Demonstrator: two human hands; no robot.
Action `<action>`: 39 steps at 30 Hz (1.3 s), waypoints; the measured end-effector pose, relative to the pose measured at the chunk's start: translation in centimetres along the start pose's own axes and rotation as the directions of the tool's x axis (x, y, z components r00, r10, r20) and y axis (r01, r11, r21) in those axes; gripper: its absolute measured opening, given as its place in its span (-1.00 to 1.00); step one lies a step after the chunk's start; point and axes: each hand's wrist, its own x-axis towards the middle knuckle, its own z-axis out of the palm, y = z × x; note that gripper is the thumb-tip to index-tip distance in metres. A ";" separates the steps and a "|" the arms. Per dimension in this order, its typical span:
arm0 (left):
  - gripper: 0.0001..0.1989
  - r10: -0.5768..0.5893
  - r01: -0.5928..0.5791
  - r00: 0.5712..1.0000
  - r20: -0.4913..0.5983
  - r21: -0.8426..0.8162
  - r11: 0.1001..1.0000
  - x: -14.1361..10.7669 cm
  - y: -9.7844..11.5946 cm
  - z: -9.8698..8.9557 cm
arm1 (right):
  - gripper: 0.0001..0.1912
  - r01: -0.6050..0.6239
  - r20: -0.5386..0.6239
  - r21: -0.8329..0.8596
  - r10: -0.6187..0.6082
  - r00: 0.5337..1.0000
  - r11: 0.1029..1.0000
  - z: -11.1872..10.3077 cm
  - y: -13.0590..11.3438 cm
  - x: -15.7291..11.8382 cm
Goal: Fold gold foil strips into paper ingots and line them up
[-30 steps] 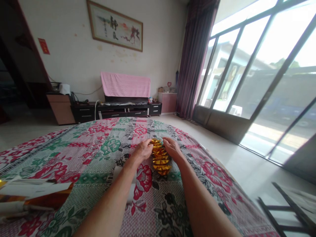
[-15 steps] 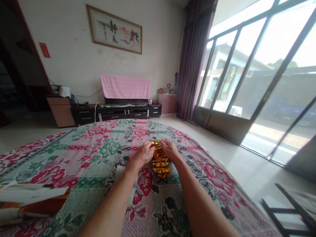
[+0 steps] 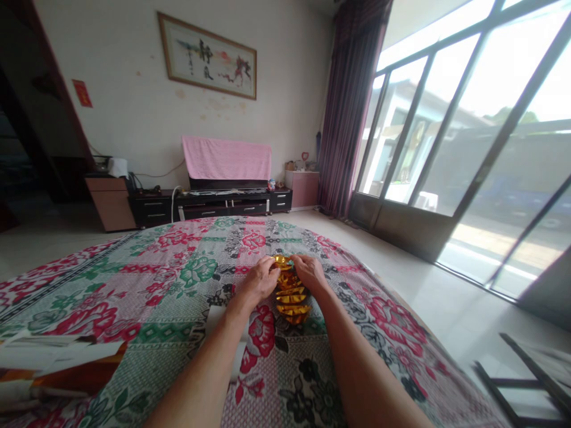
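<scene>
A shiny gold foil piece (image 3: 292, 295) with several folded ridges lies on the flowered tablecloth (image 3: 178, 297), between my forearms. My left hand (image 3: 264, 277) is at the left side of its far end, thumb and fingers closed on the foil. On the right side of that end, my right hand (image 3: 308, 272) also has its fingers closed on the foil. The fingertips of the two hands are a small gap apart, with gold showing between them. Partly under my left forearm lies a white paper (image 3: 238, 356).
Paper and brown-gold sheets (image 3: 57, 368) lie at the table's left front. A dark-framed stool or chair (image 3: 517, 383) stands on the floor at right. Beyond the table are a low black cabinet (image 3: 205, 208) and a pink cloth (image 3: 227, 157).
My right hand has shifted very slightly to the right, so the gap between the hands at the foil's far end is a little wider. The foil lies almost where it was.
</scene>
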 end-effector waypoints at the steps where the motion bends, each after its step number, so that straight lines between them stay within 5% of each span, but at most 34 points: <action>1: -0.82 0.005 -0.005 1.000 0.001 0.003 1.000 0.0 -0.1 0.0 | -0.61 -0.003 -0.003 -0.006 0.003 1.000 1.000 0.0 0.0 0.0; 16: -0.71 -0.044 0.044 0.999 -0.017 0.030 0.999 -0.2 0.4 -0.2 | -0.60 -0.028 0.005 0.033 0.028 1.000 0.999 -0.1 0.3 0.1; 23: -0.62 -0.210 0.216 0.974 -0.091 0.068 0.974 -0.2 0.6 -1.1 | -0.70 -0.086 0.009 -0.193 0.090 0.996 0.977 -1.2 -0.4 -0.4; 30: -0.51 -0.264 0.261 0.963 0.054 0.061 0.963 -0.3 0.5 -1.4 | -0.68 0.026 0.071 -0.280 -0.006 0.997 0.960 -1.1 -0.8 -0.5; 39: -0.53 -0.258 0.250 0.963 0.075 0.101 0.963 -0.4 0.7 -1.2 | -0.70 0.043 0.081 -0.285 -0.021 0.997 0.958 -0.9 -0.8 -0.5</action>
